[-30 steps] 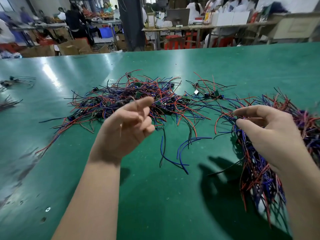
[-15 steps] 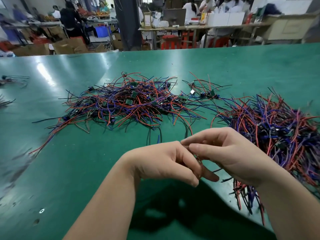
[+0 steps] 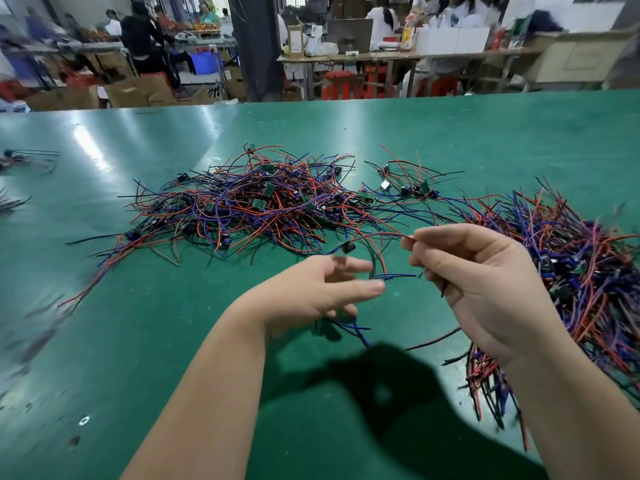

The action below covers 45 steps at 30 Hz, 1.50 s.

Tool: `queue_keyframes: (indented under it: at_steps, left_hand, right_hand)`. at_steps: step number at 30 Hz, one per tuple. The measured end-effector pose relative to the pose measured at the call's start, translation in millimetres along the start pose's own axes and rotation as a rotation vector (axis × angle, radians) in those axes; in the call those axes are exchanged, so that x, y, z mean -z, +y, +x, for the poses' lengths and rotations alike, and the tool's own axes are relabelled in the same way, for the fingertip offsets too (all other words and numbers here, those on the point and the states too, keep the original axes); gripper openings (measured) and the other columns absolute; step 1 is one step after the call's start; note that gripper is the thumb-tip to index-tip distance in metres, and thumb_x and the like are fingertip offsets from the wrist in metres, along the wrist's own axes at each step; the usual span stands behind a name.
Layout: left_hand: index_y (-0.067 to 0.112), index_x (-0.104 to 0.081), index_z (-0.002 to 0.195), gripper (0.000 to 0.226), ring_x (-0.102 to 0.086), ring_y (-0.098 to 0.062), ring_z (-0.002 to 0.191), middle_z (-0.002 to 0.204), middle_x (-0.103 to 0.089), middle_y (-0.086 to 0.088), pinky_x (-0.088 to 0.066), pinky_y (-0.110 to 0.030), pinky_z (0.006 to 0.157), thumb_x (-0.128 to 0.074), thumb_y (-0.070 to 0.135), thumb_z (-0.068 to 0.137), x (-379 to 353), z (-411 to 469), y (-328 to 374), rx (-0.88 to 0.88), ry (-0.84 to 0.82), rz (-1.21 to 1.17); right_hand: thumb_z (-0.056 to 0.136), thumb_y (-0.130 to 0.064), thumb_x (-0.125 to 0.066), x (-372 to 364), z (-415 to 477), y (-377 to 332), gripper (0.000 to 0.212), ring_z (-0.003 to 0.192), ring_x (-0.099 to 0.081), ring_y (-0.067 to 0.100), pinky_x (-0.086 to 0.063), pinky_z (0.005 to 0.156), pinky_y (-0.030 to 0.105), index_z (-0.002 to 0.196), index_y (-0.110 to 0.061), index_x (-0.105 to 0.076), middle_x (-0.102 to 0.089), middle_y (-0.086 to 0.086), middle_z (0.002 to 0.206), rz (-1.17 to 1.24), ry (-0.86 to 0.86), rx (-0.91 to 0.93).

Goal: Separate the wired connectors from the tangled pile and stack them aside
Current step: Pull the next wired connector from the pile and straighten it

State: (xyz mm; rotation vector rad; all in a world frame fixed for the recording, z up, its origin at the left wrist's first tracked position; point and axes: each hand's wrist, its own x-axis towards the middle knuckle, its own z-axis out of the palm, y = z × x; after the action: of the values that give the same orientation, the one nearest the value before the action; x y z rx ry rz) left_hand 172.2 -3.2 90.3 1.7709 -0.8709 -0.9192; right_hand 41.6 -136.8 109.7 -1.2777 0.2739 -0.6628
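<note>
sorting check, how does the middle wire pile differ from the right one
The middle pile sprawls, wires looping every way; the right pile is denser, wires roughly aligned. The middle pile lies farther off; the right pile runs beside the right hand. Both mix red, blue and black wires.

- Extends both bare forearms up from the lower edge, hands near each other but apart.
- Holds the left hand (image 3: 322, 289) lower, fingers stretched loosely rightward and blurred.
- Pinches a red wire (image 3: 381, 234) between thumb and forefinger of the right hand (image 3: 485, 282), remaining fingers curled.
</note>
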Motion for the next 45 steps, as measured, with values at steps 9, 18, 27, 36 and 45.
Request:
queue_keyframes:
  at_steps: [9,18,27,36,45]
  left_hand:
    - [0.022,-0.055,0.116,0.034,-0.070,-0.010,0.088,0.106,-0.073,0.005,-0.051,-0.023,0.078,-0.057,0.029,0.083,3.6,7.9,9.2,-0.222,0.228,-0.621]
    - [0.017,-0.067,0.098,0.030,-0.069,-0.007,0.070,0.076,-0.072,0.003,-0.054,-0.019,0.072,-0.064,0.031,0.071,2.1,7.6,11.5,-0.377,0.408,-0.733]
    - [0.013,-0.068,0.094,0.031,-0.062,-0.006,0.058,0.077,-0.072,0.010,-0.055,-0.020,0.066,-0.069,0.027,0.066,-1.2,5.1,11.4,-0.521,0.463,-0.501]
    - [0.014,-0.069,0.092,0.032,-0.060,-0.007,0.054,0.063,-0.069,0.006,-0.051,-0.018,0.061,-0.073,0.019,0.062,-3.5,5.0,9.9,-0.543,0.403,-0.359]
    - [0.012,-0.060,0.102,0.046,-0.066,-0.010,0.055,0.061,-0.071,-0.004,-0.053,-0.021,0.057,-0.074,0.026,0.060,-1.9,9.2,5.7,-0.382,0.349,-0.376]
  right_hand:
    - [0.078,0.004,-0.060,1.0,0.3,0.3,0.016,0.058,-0.067,0.012,-0.048,0.049,0.014,0.079,-0.009,-0.069,-0.073,0.007,0.073,0.076,0.102,-0.118]
    - [0.083,0.007,-0.062,-10.0,-7.6,8.0,0.020,0.067,-0.070,0.018,-0.050,0.054,0.016,0.083,-0.011,-0.072,-0.074,0.011,0.079,-0.250,-0.249,-0.272]
    - [0.087,0.002,-0.060,-9.1,-6.3,12.1,0.024,0.071,-0.068,0.015,-0.050,0.061,0.017,0.097,-0.018,-0.069,-0.075,0.007,0.085,-0.327,-0.251,-0.259]
    - [0.079,0.004,-0.069,-1.2,-0.7,13.3,0.039,0.064,-0.054,0.014,-0.047,0.064,0.024,0.102,-0.026,-0.057,-0.061,0.000,0.090,-0.213,-0.072,0.054]
    - [0.073,-0.019,-0.078,-19.0,15.4,14.9,0.034,0.050,-0.047,0.009,-0.040,0.050,0.021,0.097,-0.034,-0.059,-0.063,-0.003,0.070,-0.782,-0.160,0.218]
